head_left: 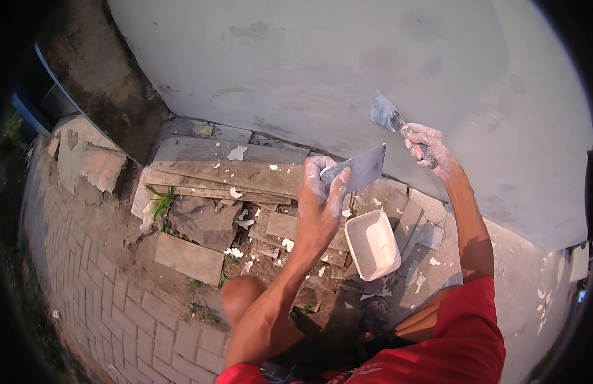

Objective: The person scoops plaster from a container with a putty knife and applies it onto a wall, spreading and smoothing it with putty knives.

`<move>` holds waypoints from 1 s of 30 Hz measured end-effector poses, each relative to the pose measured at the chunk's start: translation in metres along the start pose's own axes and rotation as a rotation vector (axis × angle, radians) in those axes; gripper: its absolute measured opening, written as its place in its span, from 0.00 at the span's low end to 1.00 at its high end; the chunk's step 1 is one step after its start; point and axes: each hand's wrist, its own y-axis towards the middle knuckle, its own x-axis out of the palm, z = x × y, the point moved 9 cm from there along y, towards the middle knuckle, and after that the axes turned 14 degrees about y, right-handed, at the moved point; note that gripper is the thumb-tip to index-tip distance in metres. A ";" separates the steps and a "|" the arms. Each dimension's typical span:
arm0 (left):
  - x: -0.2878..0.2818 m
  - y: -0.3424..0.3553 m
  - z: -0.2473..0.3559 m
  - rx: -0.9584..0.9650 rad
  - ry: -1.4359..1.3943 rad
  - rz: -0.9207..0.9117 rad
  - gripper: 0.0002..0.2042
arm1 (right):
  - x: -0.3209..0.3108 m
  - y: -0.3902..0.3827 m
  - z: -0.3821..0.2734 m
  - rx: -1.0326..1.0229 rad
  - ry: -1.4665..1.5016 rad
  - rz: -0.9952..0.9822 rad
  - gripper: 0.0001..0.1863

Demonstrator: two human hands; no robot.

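My left hand, dusted white, pinches a flat grey rectangular scraper plate between thumb and fingers. Farther right, my right hand is wrapped round the handle of a putty knife. Its blade points up and left, close to the pale grey wall, and carries dark smears. I cannot tell whether the blade touches the wall. Both hands have whitish powder on the fingers. Below them, a white rectangular tub with pale residue inside rests on the broken tiles.
Stacked boards and tiles line the foot of the wall, with white flakes scattered over them. Brick paving lies at the left. A broken masonry chunk stands by a dark stained panel. My bent knee is beside the rubble.
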 end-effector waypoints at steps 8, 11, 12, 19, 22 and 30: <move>-0.021 -0.007 0.005 -0.051 -0.131 0.039 0.09 | -0.106 -0.121 -0.017 -0.027 -0.145 0.329 0.20; -0.076 -0.007 0.019 0.008 -0.395 0.296 0.07 | -0.130 -0.177 0.005 -0.034 -0.186 0.545 0.19; -0.093 -0.006 0.025 0.047 -0.491 0.356 0.08 | -0.137 -0.193 0.017 -0.011 -0.171 0.635 0.19; -0.127 -0.023 0.052 0.080 -0.874 0.374 0.14 | -0.083 -0.217 0.083 -0.064 -0.102 0.565 0.19; -0.125 -0.029 0.055 0.056 -0.890 0.299 0.13 | -0.040 -0.191 0.130 -0.058 0.027 0.524 0.19; -0.121 -0.039 0.062 0.048 -0.926 0.289 0.15 | 0.019 -0.148 0.148 -0.077 0.291 0.409 0.16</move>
